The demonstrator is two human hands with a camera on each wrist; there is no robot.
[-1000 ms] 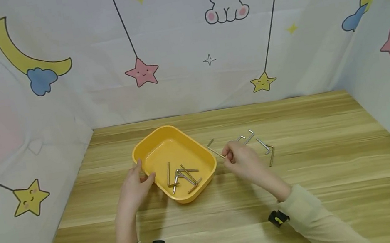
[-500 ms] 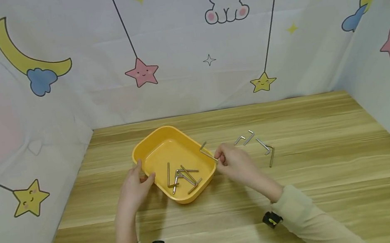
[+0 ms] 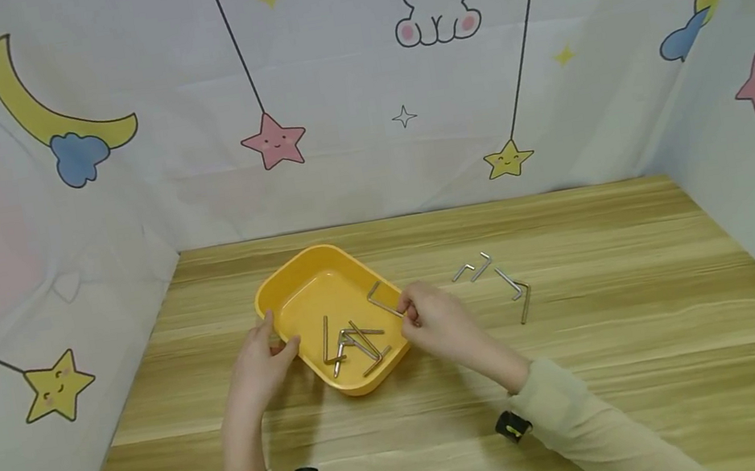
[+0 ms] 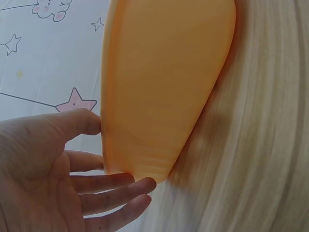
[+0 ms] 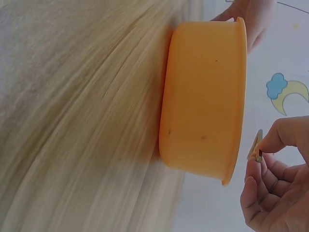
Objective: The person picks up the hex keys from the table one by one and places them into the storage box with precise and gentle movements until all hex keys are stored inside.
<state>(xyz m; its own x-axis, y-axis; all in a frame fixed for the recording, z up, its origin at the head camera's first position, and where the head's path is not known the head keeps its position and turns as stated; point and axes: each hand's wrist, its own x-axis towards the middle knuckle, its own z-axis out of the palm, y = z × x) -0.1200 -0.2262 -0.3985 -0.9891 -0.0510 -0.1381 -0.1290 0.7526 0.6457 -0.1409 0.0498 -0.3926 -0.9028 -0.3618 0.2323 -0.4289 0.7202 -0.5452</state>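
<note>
A yellow plastic tray [image 3: 306, 299] stands on the table, with several L-shaped hex keys [image 3: 366, 343] lying in its near part. My left hand [image 3: 261, 367] touches the tray's left side, thumb at the rim and fingers extended along the wall, as the left wrist view [image 4: 43, 169] shows too. Between thumb and fingertips, my right hand [image 3: 441, 328] pinches one hex key [image 3: 382, 301] by its long arm. Its bent end reaches over the tray's right rim, above the inside. In the right wrist view this hex key [image 5: 259, 147] appears nearly end-on.
Right of the tray, several loose hex keys [image 3: 507, 283] lie on the wooden table [image 3: 620, 289], some silver and one bronze-toned. A printed fabric backdrop [image 3: 354, 174] rises behind the table and along both sides.
My right hand has moved left with the hex key, from the table beside the tray to over its right rim. My left hand and the tray have stayed in place.
</note>
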